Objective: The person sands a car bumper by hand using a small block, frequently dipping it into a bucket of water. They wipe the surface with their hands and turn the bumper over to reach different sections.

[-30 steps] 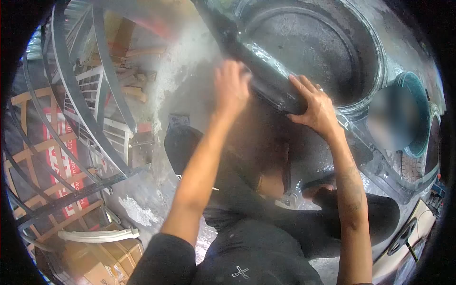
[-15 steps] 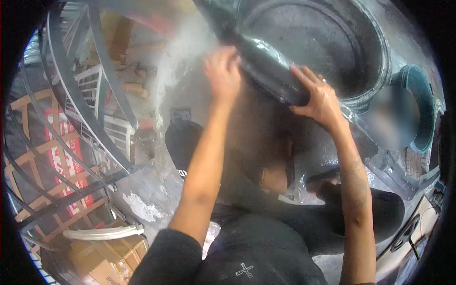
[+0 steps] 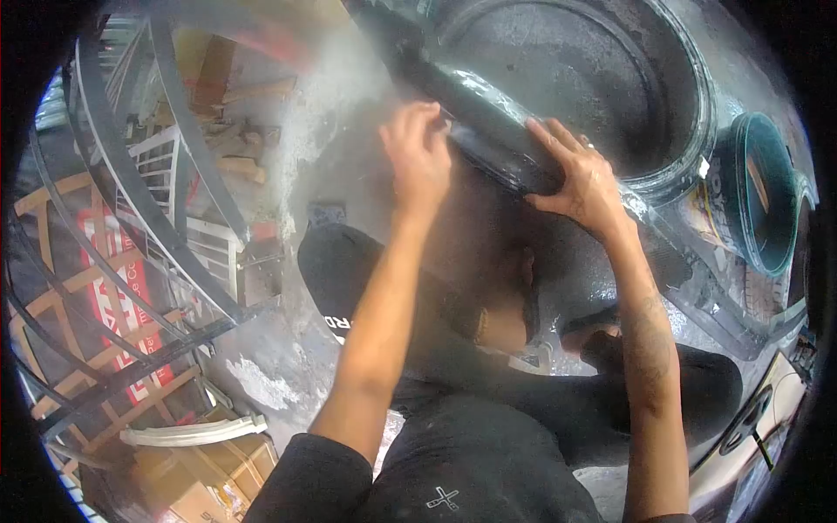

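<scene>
A long, wet, black part [image 3: 488,113] slants across the upper middle, at the near edge of a large round black tub [image 3: 558,52]. My right hand [image 3: 580,179] grips its lower right end, thumb below and fingers over the top, with a ring on one finger. Beside the part's near edge is my left hand [image 3: 417,157], its fingers curled close together. Whether the left fingers hold something small cannot be made out. The view is hazy around the left hand.
Curved dark frames and white slatted pieces [image 3: 214,253] stand at the left. Cardboard boxes [image 3: 200,479] lie lower left. A teal bucket [image 3: 767,196] is at the right, near a dark flat frame [image 3: 715,318]. My crossed legs are below the part.
My left hand has shifted slightly right and down along the near edge of the part. The right hand stays at its end. A blurred patch before the teal bucket is gone.
</scene>
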The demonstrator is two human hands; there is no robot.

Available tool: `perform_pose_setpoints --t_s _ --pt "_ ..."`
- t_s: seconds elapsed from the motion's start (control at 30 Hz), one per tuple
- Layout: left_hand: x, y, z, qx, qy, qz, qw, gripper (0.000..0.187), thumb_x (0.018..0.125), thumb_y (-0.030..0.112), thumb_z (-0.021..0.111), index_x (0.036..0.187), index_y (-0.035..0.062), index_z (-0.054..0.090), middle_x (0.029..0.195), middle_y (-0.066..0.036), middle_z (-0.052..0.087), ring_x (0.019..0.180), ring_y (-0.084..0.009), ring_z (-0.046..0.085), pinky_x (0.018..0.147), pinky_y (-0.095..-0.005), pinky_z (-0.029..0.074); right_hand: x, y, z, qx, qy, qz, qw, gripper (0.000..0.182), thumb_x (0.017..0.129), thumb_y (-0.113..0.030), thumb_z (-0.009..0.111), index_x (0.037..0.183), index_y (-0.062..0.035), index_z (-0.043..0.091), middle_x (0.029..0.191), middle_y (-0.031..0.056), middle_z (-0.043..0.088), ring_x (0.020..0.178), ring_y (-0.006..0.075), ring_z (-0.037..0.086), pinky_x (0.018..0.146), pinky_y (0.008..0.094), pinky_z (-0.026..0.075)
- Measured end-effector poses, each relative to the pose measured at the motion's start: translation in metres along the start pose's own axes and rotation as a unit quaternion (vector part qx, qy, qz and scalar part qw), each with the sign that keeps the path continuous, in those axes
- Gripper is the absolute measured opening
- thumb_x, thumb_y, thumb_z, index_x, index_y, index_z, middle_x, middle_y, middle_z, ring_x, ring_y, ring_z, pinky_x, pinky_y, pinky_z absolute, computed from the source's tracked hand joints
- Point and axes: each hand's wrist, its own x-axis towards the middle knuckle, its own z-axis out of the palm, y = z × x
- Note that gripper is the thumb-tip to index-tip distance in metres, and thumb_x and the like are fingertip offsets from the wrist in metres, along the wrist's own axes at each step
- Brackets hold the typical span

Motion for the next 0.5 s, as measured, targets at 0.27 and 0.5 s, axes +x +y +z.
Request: perform_pose_setpoints --t_s 0.27,0.5 --pt "-0.01 0.011 -0.004 0.005 -0.012 -0.013 1.0 0.019 0.089 0.007 0.075 0.108 0.0065 0.074 0.118 -0.01 0.072 0.115 -0.0292 0.064 0.104 -0.0404 0.041 -0.005 0.0 0.003 0.006 -0.005 0.002 1.0 0.112 0.065 -0.034 0.094 0.165 -0.0297 0.042 0.16 0.0183 0.052 0.133 0.0554 0.058 0.114 0.0546 0.051" --pt "0.08 -0.102 -0.011 -0.02 0.061 -0.105 0.992 0.022 0.095 0.018 0.077 0.113 0.0057 0.075 0.115 -0.013 0.073 0.114 -0.0325 0.065 0.105 -0.0438 0.047 -0.001 0.0 0.0 0.032 0.018 -0.022 0.999 0.114 0.064 -0.035 0.094 0.165 -0.0305 0.041 0.161 0.0173 0.051 0.133 0.0555 0.058 0.115 0.0557 0.049"
